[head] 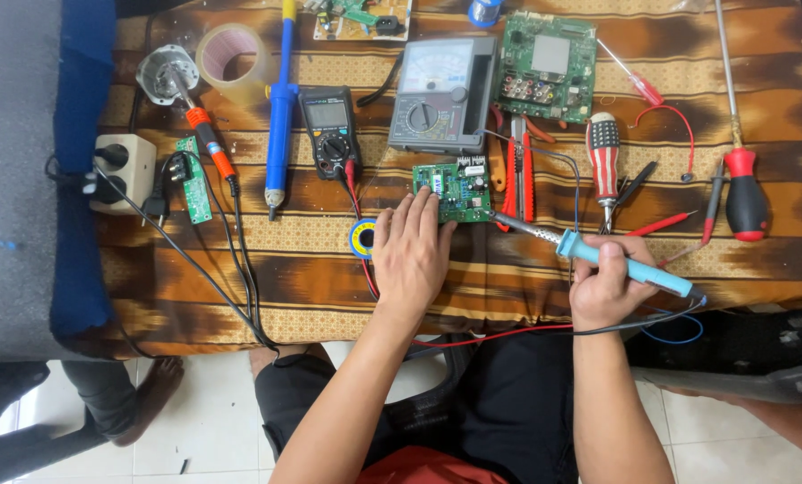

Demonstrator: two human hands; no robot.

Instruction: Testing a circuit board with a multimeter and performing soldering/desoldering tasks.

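Both forearms come up from the bottom of the head view, nearest to the camera, and they reach onto a table (239,287) covered with a brown patterned cloth. Right hand (602,285) is closed in a firm grip around the light blue handle of a soldering iron (589,253); from this hand the metal shaft points toward 10 o'clock, and its tip ends just beside the right edge of a small green circuit board (453,192). I judge the iron is light and stiff, and it should be held only on the plastic handle, because the metal front part may be hot. Left hand (410,255) lies flat with the fingers spread, not closed on anything; the fingertips (416,208) press on the lower left edge of the board, which sits at 1 o'clock from this hand. Such a board looks thin, light and rigid but fragile, so I think it is best taken by its bare edges, not by the components. At 9 o'clock from the left hand, touching it or nearly so, is a small spool of solder (362,238). Behind the board, at 12 o'clock, stands a grey analog meter (441,94).
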